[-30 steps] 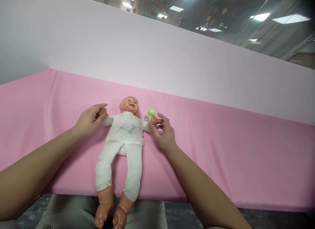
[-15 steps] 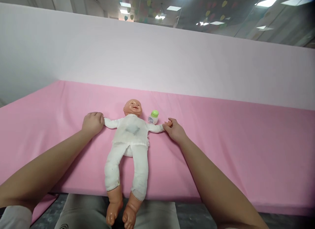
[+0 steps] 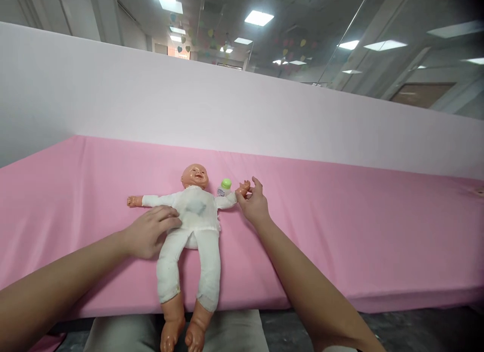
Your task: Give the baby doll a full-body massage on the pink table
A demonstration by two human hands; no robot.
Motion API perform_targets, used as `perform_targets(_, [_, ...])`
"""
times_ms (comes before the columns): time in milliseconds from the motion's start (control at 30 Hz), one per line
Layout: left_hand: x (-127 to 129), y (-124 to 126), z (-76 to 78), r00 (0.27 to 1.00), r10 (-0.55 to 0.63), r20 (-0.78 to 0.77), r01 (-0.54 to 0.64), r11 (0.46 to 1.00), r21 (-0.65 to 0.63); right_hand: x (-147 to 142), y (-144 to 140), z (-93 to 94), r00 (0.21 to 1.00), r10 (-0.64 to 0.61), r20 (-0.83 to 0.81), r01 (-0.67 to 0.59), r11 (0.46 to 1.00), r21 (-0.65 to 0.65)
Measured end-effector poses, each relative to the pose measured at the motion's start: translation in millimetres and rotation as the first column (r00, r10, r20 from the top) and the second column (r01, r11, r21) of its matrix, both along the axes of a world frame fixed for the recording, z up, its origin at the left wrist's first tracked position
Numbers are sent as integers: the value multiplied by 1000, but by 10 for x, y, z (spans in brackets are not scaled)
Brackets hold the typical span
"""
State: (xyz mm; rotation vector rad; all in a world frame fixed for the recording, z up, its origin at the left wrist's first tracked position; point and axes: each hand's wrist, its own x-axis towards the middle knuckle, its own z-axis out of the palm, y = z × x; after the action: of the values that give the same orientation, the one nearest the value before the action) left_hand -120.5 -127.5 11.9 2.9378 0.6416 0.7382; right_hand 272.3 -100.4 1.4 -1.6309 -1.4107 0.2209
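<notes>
Beside doll (image 3: 194, 211), green-capped bottle (image 3: 224, 187)

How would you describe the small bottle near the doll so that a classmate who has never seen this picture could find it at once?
Start at the pink sheet covering the long surface, then find the doll in white clothes lying face up on it. Just beside the doll's head, above the arm that the right hand holds, stands the small bottle. Its bright green cap is the only green thing on the sheet.
</notes>
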Motion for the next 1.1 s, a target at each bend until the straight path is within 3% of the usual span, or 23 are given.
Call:
perform_targets(167, [77,-102,4,994,-110,-9,110,990,82,-418,-83,177,990,103,97,-112,989,92])
perform_targets(333, [147,-172,-62,974,-205,100,191,972,134,-760,-23,78,934,161,319,-216,966,143])
perform_targets(467, [185,-53,-108,966,-53,254,48,999,26,-899,-15,-74,770,248,588,-413,896,164])
perform_targets(533, [199,65,-126,970,57,237,-43,997,-63,-929,-34,-110,707,268,654,-457,880,134])
perform_targets(600, [211,177,-144,965,161,206,-130,979,-157,-942,-50,-115,693,265,671,-452,884,118])
perform_targets(700, [215,261,-140,947,242,213,-181,946,-270,-936,-53,-90,729,247,638,-416,901,126])
perform_targets(800, [189,210,-74,935,200,291,-126,959,-255,-873,-41,-52,792,244,559,-381,914,141])
perform_targets(967, [137,-28,49,945,-11,327,58,989,-136,-534,23,-1,956,115,269,-162,974,161])
perform_targets(1033, [141,-110,64,947,-140,291,168,983,-72,-324,79,-10,994,30,109,-42,994,103])
perform_targets(1100, [158,-170,65,941,-248,230,259,966,-15,-110,147,-43,999,-45,-4,45,998,-37])
